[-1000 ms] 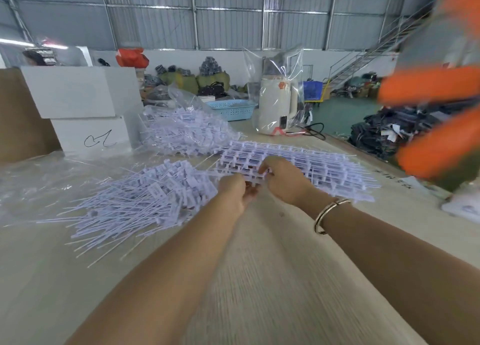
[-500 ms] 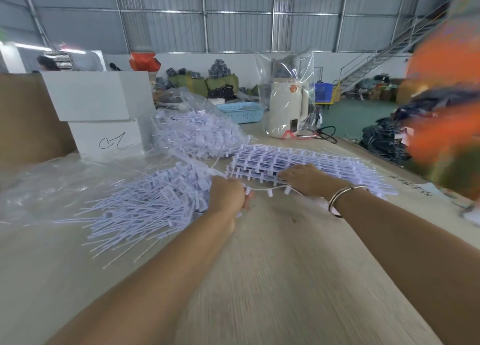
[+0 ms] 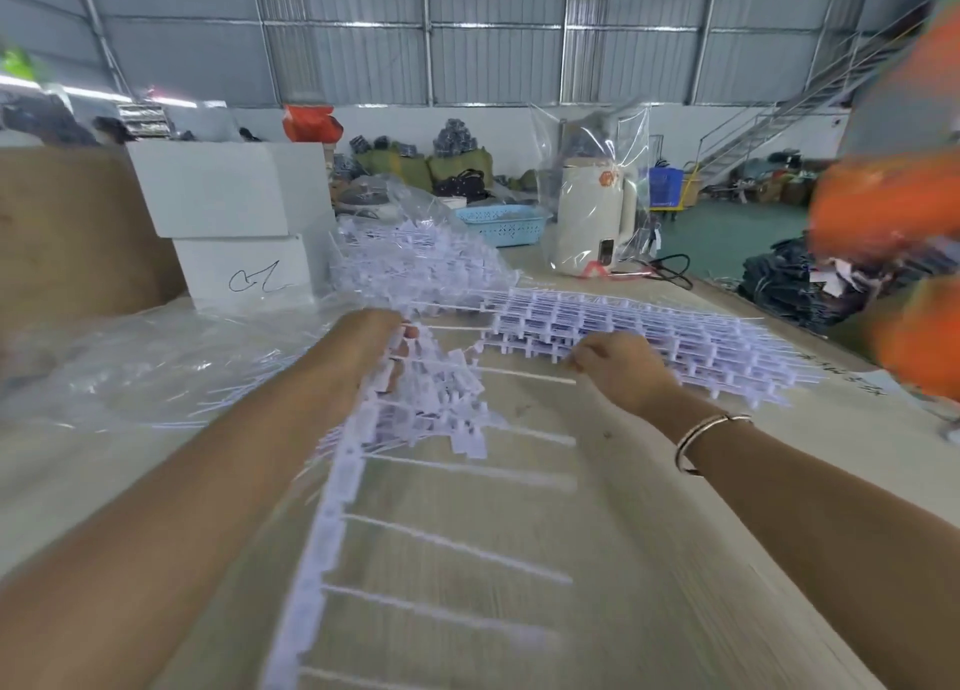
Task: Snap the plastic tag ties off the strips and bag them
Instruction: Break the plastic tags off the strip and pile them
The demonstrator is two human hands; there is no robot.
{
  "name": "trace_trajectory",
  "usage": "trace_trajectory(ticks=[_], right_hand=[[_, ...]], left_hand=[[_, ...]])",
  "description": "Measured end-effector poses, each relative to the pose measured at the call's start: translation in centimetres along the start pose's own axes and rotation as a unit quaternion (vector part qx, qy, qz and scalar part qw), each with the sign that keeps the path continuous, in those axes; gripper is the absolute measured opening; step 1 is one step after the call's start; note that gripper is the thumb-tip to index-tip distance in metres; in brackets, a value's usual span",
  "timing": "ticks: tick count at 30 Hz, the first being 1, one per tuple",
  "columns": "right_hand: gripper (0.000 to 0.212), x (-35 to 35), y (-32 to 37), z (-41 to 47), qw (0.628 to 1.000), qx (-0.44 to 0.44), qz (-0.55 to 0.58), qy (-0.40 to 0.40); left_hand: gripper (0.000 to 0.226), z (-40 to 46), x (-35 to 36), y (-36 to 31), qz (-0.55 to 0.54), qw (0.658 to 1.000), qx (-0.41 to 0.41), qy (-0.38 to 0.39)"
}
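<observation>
One strip of tag ties has come off the stack at the table's far right since half a second ago and now trails toward the near edge. My left hand grips its upper end; my right hand pinches one tie's stem, so I judge snapping is beginning.

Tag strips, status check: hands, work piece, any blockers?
Left hand grips a tie strip, lifted, trailing toward camera. Right hand pinches one tie by the strip stack. Nothing blocking.
</observation>
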State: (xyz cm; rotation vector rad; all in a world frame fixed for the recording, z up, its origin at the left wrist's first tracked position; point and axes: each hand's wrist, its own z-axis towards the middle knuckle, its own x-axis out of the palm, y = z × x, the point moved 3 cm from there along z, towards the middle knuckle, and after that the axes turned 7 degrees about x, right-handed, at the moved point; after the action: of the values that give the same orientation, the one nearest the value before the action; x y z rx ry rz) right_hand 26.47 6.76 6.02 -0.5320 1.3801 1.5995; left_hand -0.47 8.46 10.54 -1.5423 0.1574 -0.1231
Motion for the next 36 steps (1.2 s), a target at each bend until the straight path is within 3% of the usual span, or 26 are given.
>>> trace_trajectory(ticks=[2,5,8,11,16,22,26,29,32,36], right_hand=[[0.029,0.1,0.3,-0.3,0.994,0.037,0.105,0.004],[0.027,1.0,0.5,-1.2,0.956,0.102,0.268,0.066],[0.032,2.5,2.0,-2.6,0.944,0.089,0.294,0.12],[0.036,4.1,4.6,-4.4,0.947,0.039,0.291,0.133],[0.043,5.8,7.8,-6.6,0.956,-0.073,0.219,0.182],[0.04,7.3,9.6,-7.6,0.954,-0.069,0.222,0.19],[0.04,8.2,9.6,-8.8,0.951,-0.047,0.261,0.159],[0.033,8.2,9.2,-9.3,0.946,-0.049,0.276,0.163],[0.026,8.3,9.1,-9.7,0.948,-0.063,0.253,0.184],[0.037,8.4,9.1,-9.8,0.945,-0.076,0.254,0.191]], left_hand=[[0.032,-0.5,-0.7,-0.1,0.079,0.994,-0.004,0.082],[0.033,-1.7,-0.9,2.5,0.174,0.966,0.009,0.192],[0.015,-3.2,-1.0,4.8,0.282,0.932,0.024,0.225],[0.015,-4.3,-1.0,5.9,0.335,0.906,0.057,0.251],[0.029,-5.7,-1.7,6.7,0.396,0.883,0.08,0.241],[0.014,-6.4,-0.9,6.2,0.506,0.827,0.184,0.162],[0.021,-6.6,0.0,7.5,0.427,0.862,0.181,0.204],[0.023,-6.4,-0.8,8.4,0.343,0.904,0.186,0.178],[0.025,-6.4,-1.2,8.8,0.361,0.898,0.215,0.13],[0.033,-6.4,-1.5,9.1,0.413,0.879,0.222,0.079]])
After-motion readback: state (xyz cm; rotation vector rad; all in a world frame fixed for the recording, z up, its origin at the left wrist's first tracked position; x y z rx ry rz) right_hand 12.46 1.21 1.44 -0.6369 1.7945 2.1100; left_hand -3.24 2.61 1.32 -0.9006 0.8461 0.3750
